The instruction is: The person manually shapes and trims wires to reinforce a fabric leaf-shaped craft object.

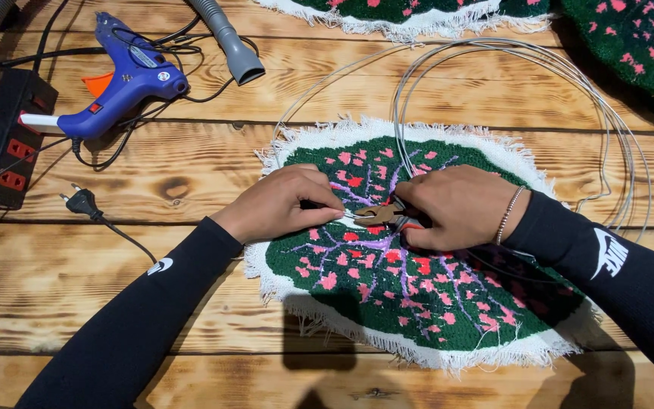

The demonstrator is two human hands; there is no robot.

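- View from above onto a wooden table (pixel 191 174) with dark scorched grain.
- In the middle lies a round tufted rug (pixel 410 280), dark green with pink and red blossoms and purple branches, edged by a white frayed cloth border.
- The left hand (pixel 281 203) rests on the rug's upper left part, fingers curled tightly together, pinching the end of a thin silver wire (pixel 615 129).
- The right hand (pixel 459 204) rests just beside it over the rug's middle, fingers closed around a pair of pliers (pixel 381 214); the pliers' tip points left and meets the wire at the left fingertips.
- A beaded bracelet (pixel 510 214) circles the right wrist; both arms wear black long sleeves.
- The wire runs up from the hands into several large loops lying on the table beyond the rug, toward the upper right.
- At the upper left lies a blue glue gun (pixel 126 79) with an orange trigger, its black cord tangled beside it.
- A black power strip (pixel 1 144) with red sockets sits at the left edge, with a loose black plug (pixel 82 201) near it.
- A grey hose (pixel 228 42) lies at the top.
- Parts of two more green rugs (pixel 637 45) show along the top edge.
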